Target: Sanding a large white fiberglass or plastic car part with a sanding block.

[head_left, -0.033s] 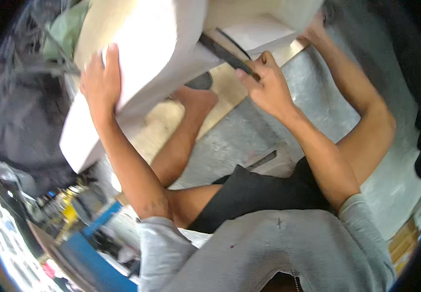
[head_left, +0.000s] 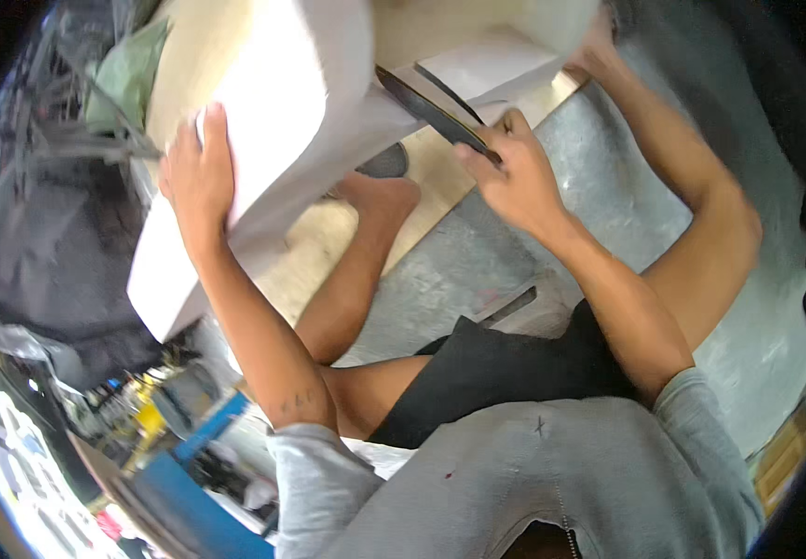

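From my feed I look down on a person seated on a grey metal floor (head_left: 608, 214), knees drawn up, working on a big pale block (head_left: 273, 102) that looks like foam or soft board. The block is tilted up in front of them, reaching from the upper middle of the picture down to the lower left, its lower corner hanging over the clutter beyond the floor's edge.

The left hand (head_left: 200, 177) lies flat on the block's near face, fingers spread and pressing — it steadies the block and grips nothing. The right hand (head_left: 513, 172) is clenched around the handle of a long dark knife (head_left: 431, 110), whose blade runs up and left into the block where two pale surfaces meet.

I judge the cutting to be partway done: a thinner pale sheet (head_left: 487, 70) already stands apart from the main mass just above the blade, yet the blade is in the material and most of the block looks whole. How deep the cut runs I cannot tell — the block hides the tip.

A bare foot (head_left: 380, 196) rests on a wooden board (head_left: 431, 177) under the block.
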`<state>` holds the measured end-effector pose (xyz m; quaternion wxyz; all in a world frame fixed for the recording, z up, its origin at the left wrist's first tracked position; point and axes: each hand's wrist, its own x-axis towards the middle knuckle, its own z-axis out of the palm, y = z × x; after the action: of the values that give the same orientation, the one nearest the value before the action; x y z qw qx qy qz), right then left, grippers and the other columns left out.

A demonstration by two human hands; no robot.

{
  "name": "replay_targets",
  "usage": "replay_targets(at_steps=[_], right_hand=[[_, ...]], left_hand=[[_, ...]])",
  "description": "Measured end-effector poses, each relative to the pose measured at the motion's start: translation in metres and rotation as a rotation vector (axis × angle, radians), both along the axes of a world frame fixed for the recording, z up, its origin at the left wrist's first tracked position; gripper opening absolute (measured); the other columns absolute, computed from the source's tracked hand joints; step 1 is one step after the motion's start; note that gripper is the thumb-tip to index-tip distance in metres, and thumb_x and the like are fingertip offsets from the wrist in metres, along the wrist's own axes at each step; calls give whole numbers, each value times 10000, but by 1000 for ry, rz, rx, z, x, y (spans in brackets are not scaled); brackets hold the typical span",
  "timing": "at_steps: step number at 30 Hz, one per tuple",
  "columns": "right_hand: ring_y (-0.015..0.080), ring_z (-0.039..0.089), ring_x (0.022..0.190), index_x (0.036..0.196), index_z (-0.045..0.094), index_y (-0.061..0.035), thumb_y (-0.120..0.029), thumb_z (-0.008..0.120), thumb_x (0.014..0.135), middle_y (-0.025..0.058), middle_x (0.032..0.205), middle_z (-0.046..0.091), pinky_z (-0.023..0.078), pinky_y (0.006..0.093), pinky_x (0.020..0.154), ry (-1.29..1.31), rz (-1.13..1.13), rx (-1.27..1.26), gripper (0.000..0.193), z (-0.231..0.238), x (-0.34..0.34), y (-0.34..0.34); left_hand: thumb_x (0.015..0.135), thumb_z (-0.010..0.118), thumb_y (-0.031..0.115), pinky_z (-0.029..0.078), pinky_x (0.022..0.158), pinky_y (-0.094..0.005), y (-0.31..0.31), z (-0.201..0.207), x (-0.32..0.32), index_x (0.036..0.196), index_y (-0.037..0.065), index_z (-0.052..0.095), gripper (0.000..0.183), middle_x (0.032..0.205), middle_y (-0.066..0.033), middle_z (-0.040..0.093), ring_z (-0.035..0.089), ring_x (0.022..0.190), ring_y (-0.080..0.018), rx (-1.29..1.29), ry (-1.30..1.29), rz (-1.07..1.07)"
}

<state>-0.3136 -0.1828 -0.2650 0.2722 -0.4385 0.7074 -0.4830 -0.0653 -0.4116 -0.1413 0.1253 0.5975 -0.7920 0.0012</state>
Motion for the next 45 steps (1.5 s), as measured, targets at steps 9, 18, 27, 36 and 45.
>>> replay_targets(at_steps=[9, 18, 27, 36, 45], right_hand=[[193, 515, 914, 1186, 709, -9, -209, 710, 947, 74, 927, 541, 418, 312, 823, -444, -305, 262, 312, -28, -21, 135], [129, 528, 817, 1213, 675, 5, -209, 682, 972, 6, 913, 589, 432, 277, 773, -925, -348, 375, 322, -44, -11, 112], [129, 534, 841, 1211, 675, 0, -225, 675, 991, 18, 946, 623, 443, 301, 778, -937, -421, 297, 315, -26, -24, 109], [240, 541, 837, 1123, 729, -23, -228, 722, 929, 119, 883, 531, 461, 347, 752, -187, -148, 87, 282, -6, -8, 81], [353, 586, 681, 1271, 706, -85, -215, 642, 950, 197, 923, 516, 524, 451, 663, 131, -27, 24, 352, 4, 28, 22]], left_hand=[[970, 640, 93, 537, 788, -332, 186, -22, -68, 1269, -53, 596, 336, 889, -94, 696, 651, 816, -169, 118, 612, -432], [894, 663, 324, 516, 911, -490, 159, -113, -175, 1543, -123, -68, 1074, 946, -299, 713, 697, 912, -468, 358, -134, -62], [898, 663, 285, 517, 915, -459, 148, -119, -182, 1545, -118, -4, 1012, 923, -266, 727, 710, 911, -430, 569, -76, -153], [950, 673, 19, 525, 599, -238, 139, -12, -66, 1123, -28, 718, 185, 771, -58, 723, 667, 638, -122, -288, 623, -315], [1013, 395, 618, 203, 1219, -496, 23, -1, -44, 1528, 79, 447, 747, 1488, -266, 497, 402, 1444, -400, -38, 25, -44]])
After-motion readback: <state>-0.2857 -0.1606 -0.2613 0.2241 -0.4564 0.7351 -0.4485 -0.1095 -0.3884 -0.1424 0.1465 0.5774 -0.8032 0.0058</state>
